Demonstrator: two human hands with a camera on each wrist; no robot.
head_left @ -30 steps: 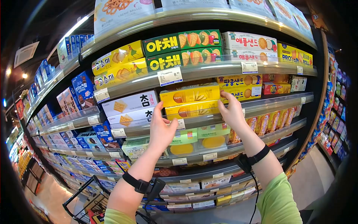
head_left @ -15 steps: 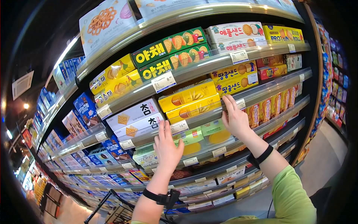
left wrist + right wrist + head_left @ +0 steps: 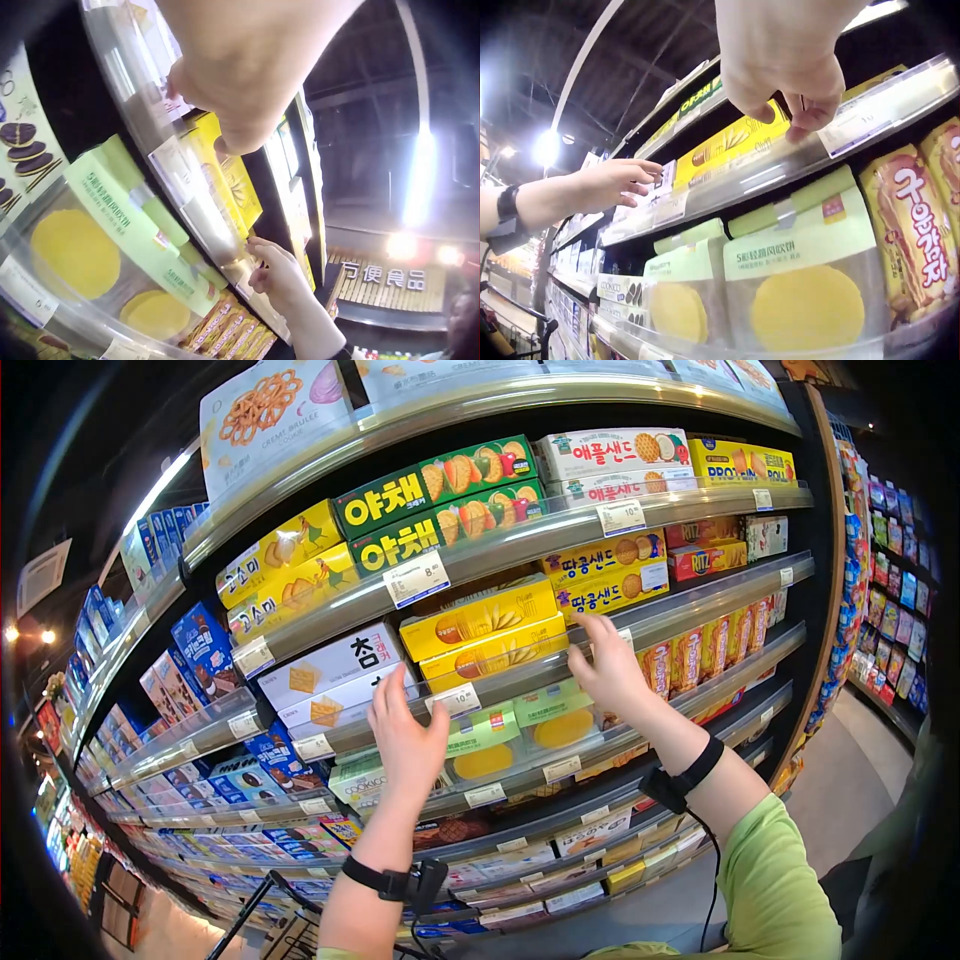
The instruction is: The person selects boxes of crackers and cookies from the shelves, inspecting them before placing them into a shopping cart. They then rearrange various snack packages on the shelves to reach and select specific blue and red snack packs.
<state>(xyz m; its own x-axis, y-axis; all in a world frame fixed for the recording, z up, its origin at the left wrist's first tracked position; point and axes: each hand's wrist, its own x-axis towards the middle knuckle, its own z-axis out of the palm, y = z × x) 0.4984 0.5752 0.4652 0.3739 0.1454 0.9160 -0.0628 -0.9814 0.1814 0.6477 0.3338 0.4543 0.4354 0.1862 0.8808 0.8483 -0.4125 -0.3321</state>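
Two yellow cracker boxes (image 3: 485, 635) lie stacked on the middle shelf, the upper one set slightly askew on the lower. Left of them my left hand (image 3: 408, 745) is raised at the shelf lip, fingers parted and holding nothing, in front of the white boxes (image 3: 335, 675). At the yellow boxes' right end is my right hand (image 3: 612, 672), fingers loosely bent near the shelf edge with nothing in them. The right wrist view has the right fingertips close to the end of the yellow box (image 3: 731, 150); whether they touch it I cannot tell.
Green cracker boxes (image 3: 440, 500) stand on the shelf above, with a price tag (image 3: 417, 579) on its rail. Pale green packages (image 3: 480, 735) fill the shelf below. A black cart (image 3: 270, 910) stands at lower left, and the aisle floor (image 3: 850, 760) runs along the right.
Both hands came down from the ends of the yellow boxes to the shelf lip, and the left fingers have since spread. The view has tilted and shifted.
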